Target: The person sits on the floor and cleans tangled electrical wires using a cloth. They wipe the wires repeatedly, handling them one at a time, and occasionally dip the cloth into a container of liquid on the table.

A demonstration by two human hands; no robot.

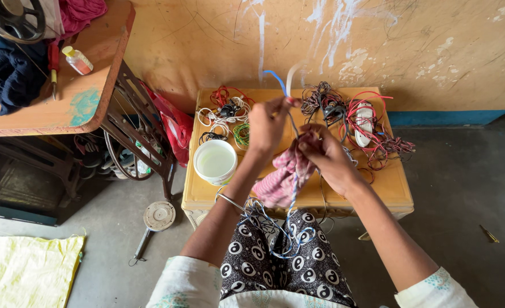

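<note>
Blue-white twisted wire [289,211] trails over the lap, half wiped.
Left hand [267,126] pinches its upper end; right hand [324,155] clasps pink cloth [284,177] around it; tangled wires [355,117] wait on table [398,188].

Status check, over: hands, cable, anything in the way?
Left hand pinching blue-and-white twisted cable. Right hand wiping it with pink cloth. Cable slack looped in lap.

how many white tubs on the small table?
1. The white tub stands near the small table's front left corner, beside the left hand. Wire bundles could hide smaller things.
</note>
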